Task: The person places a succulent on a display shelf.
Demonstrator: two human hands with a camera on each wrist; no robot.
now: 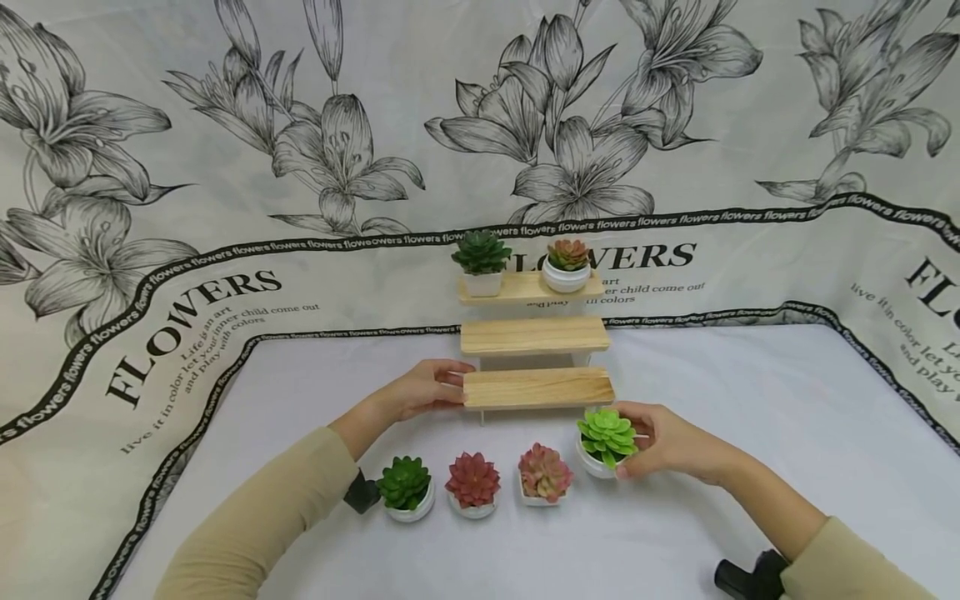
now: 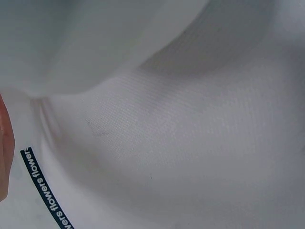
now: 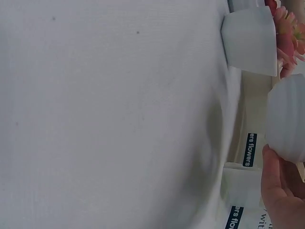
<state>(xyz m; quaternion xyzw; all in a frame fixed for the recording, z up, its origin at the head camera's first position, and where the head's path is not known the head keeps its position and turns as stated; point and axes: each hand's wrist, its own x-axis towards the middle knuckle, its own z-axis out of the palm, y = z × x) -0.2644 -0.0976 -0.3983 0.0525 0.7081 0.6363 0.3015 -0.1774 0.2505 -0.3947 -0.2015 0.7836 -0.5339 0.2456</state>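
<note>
Head cam: wooden stand (image 1: 534, 337), 3 steps, sits mid-table (image 1: 750, 467) w/ white cloth. Left hand (image 1: 423, 387) rests vs the left end of the stand's lowest step, fingers straight, laid along the wood, not wrapped round anything. Right hand (image 1: 663, 442) sits just front-right of the stand, thumb & fingers curled round the bright green succulent (image 1: 606, 435) in its white pot, clasping it. Pot looks low over the cloth; can't tell if it's touching. Right wrist cam: thumb against a ribbed white pot wall.

In front of the stand, a row to the left of the held pot: pink succulent (image 1: 544, 472), red succulent (image 1: 472, 481), dark green succulent (image 1: 405, 485), all on the cloth, near each other. Stand's top step: green plant (image 1: 482, 258) at left, reddish plant (image 1: 567, 262) at right. Middle step bare wood. Flower-print backdrop (image 1: 225, 167) behind the stand.
</note>
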